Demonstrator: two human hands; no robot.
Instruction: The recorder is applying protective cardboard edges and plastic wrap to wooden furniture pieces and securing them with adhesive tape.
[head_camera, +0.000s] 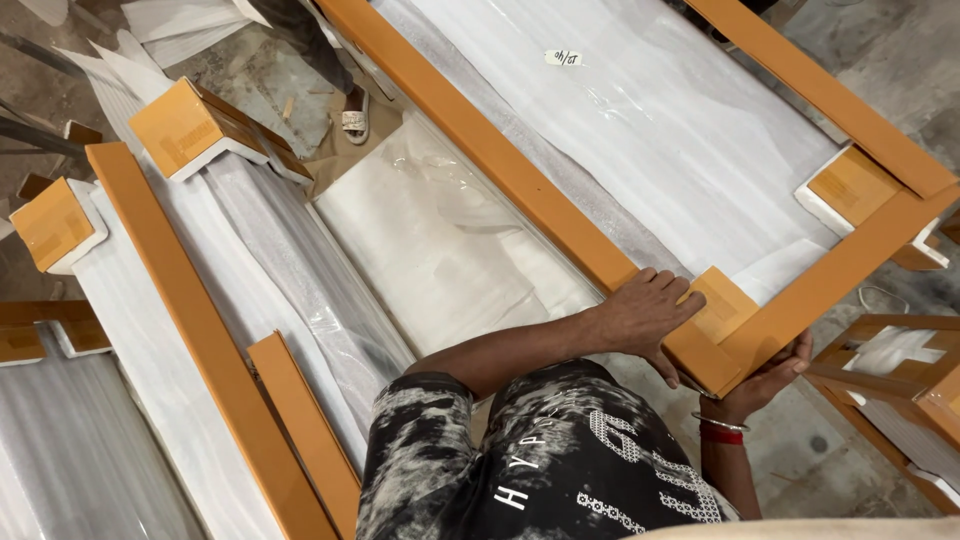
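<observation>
A large flat panel wrapped in white foam sheet (640, 120) is edged with orange cardboard strips (480, 140). My left hand (648, 310) lies on top of its near corner, fingers spread over the orange cardboard corner cap (725, 300). My right hand (772, 378), with a red and a silver bangle on the wrist, grips the same corner from underneath and from the right. The corner is lifted slightly off the stack below.
More wrapped panels with orange edging (190, 300) and corner caps (185, 125) lie to the left. A clear plastic sheet (440, 240) sits between the stacks. Another person's sandalled foot (355, 120) stands on the concrete floor at the top. Wooden frames (890, 370) are at the right.
</observation>
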